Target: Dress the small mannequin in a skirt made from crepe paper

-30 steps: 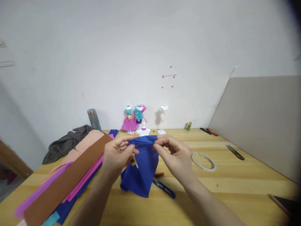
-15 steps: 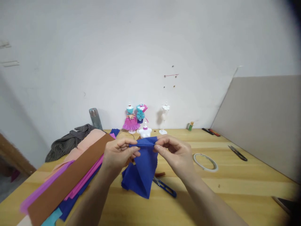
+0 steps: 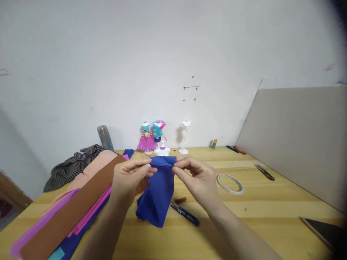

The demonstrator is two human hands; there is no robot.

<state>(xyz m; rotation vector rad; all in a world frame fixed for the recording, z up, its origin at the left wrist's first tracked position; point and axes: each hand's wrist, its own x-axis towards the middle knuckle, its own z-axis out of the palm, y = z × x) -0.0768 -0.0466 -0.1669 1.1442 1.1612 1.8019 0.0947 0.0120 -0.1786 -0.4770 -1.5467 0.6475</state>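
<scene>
Between my hands a strip of blue crepe paper [image 3: 162, 191] hangs, its top edge folded over in a narrow band. My left hand [image 3: 131, 177] pinches the left end of that fold between thumb and fingers. At the right end, my right hand [image 3: 195, 178] grips the fold the same way. The strip's lower part drops toward the table and bunches at the left. Just behind the fold shows the white top of a small dress form [image 3: 162, 150]; the blue paper hides its lower part. Blue-handled thread snips [image 3: 187, 215] lie to the right of the strip.
Stacked paper strips [image 3: 73, 213] and a striped cloth [image 3: 76, 164] lie at left, near a bottle [image 3: 105, 138]. Dressed mini forms [image 3: 147, 141] and a bare form [image 3: 185, 137] stand by the wall. A tape roll [image 3: 230, 184], black snips [image 3: 264, 172] and a dark tablet-like object [image 3: 322, 231] lie right.
The whole scene has shifted a little left as the camera turned right. Both hands keep their pinch on the blue paper, and its folded band now looks wider.
</scene>
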